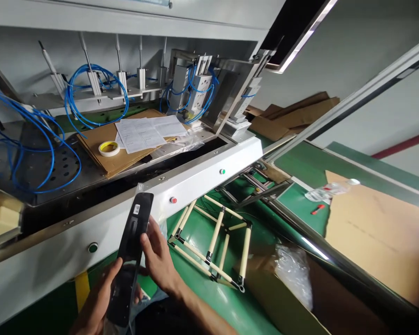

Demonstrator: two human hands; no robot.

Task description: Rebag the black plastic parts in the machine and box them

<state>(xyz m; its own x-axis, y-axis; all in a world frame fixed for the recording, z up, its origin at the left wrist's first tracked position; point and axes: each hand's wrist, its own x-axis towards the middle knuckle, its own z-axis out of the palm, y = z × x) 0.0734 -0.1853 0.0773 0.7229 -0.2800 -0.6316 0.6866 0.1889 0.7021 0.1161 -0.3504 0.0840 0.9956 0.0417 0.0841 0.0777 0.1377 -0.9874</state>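
A long, flat black panel [130, 246] with a small white barcode label [136, 209] near its upper end is held tilted in front of the white machine front. Clear plastic film shows along its edges. My left hand [99, 295] grips the panel's lower left side, thumb along the edge. Higher up, my right hand [158, 253] is closed on the right edge, its thumb on the panel's face. Some fingers of both hands are hidden behind the panel.
Inside the machine, cardboard sheets [101, 156] carry papers [141, 135] and a tape roll [109, 148]. Blue hoses [68, 104] coil around cylinders. A beige pipe frame [214, 237] stands on the green floor. To the right are an open carton [279, 298] and a conveyor with a plastic bottle [326, 191].
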